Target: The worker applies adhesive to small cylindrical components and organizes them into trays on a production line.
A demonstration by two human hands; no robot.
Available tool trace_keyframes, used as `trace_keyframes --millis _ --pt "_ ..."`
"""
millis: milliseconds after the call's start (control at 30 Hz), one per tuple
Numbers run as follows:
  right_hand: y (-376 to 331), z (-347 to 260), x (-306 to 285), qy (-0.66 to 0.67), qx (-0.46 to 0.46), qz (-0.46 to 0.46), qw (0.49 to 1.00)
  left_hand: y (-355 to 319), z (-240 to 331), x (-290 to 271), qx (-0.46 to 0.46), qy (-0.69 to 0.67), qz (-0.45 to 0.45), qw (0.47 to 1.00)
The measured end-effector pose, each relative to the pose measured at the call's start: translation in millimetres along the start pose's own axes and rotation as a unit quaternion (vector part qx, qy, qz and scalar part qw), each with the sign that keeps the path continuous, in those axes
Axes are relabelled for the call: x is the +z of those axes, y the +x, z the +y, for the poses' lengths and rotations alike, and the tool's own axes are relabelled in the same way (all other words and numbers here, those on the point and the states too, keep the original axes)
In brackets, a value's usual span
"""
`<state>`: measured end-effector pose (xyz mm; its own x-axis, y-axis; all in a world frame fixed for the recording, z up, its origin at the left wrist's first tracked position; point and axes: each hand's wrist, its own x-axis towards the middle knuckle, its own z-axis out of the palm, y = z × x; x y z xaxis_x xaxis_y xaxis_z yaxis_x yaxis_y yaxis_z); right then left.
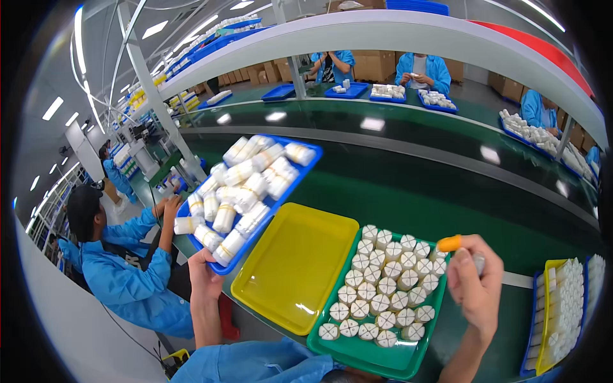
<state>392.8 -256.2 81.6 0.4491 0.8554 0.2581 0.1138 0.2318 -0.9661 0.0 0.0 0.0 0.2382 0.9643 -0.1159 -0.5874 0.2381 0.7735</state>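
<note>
My left hand (205,281) grips the near corner of a blue tray (295,185), holding it raised and tilted. Piled loosely in it are white cylinders with yellowish bands (239,172), slightly blurred. Below and right of it lies a yellow tray (294,268) with a bare bottom. A green tray (383,364) next to that holds rows of upright cylinders with cross-marked round white tops (381,303). At its upper right edge is my right hand (476,281), fingers bent, an orange cover on one fingertip. A greyish bit shows among its fingers; whether it is held is unclear.
Stacked blue and yellow trays of white cylinders (559,313) stand at the right. A co-worker in a blue jacket (128,255) sits close on the left. A white shelf (383,29) spans above the green bench (408,185); other workers and trays (387,93) are beyond.
</note>
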Motion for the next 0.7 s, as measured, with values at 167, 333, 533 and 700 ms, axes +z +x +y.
trace_keyframes --millis 167,333,533,700 --pt "9.1 5.9 41.4 0.236 0.099 -0.017 0.966 -23.8 -22.0 91.8 -0.066 0.003 -0.092 0.994" --pt "22.1 12.8 43.4 0.323 0.1 0.085 0.937 -62.4 -74.4 157.8 -0.192 -0.049 -0.14 0.97" --pt "32.4 59.4 15.9 0.44 0.011 0.098 0.893 -88.4 -119.4 197.6 -0.247 0.024 -0.186 0.951" --pt "47.2 49.1 16.6 0.419 -0.076 0.221 0.878 -94.2 -144.5 216.6 -0.241 0.019 -0.177 0.954"
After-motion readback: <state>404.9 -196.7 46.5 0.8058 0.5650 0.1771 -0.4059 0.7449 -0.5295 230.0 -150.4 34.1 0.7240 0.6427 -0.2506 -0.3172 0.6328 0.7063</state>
